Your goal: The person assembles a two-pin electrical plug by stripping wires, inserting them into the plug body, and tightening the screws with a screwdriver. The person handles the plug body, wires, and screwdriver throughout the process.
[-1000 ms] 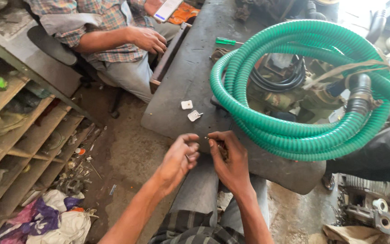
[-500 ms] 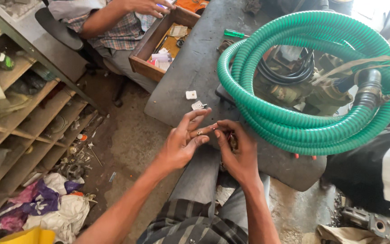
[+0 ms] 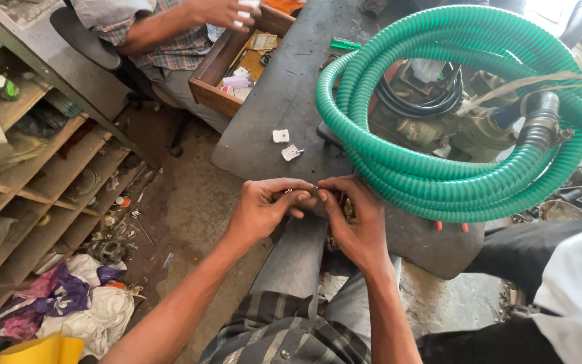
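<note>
Two hands meet at the near edge of a dark workbench, fingertips pinched together over a small part that is mostly hidden between them. The left hand curls its thumb and forefinger shut on one end of that part; the right hand closes on the other end, with something small and brassy tucked against its palm, too covered to name. Holding the piece just above the person's lap, close to the bench edge, keeps it near the eyes and lets the wrists steady each other.

Just beyond the hands, two small white plastic pieces lie on the bench, within easy reach. To the right, a thick green ribbed hose is coiled around a grimy pump, its loops stacked so they stay on the bench. A green-handled screwdriver lies at the far side.

Far left, another person in a checked shirt sits by an open wooden drawer of small boxes, one hand lifted over it. Wooden shelves line the left wall, with rags and metal scraps on the floor below.
</note>
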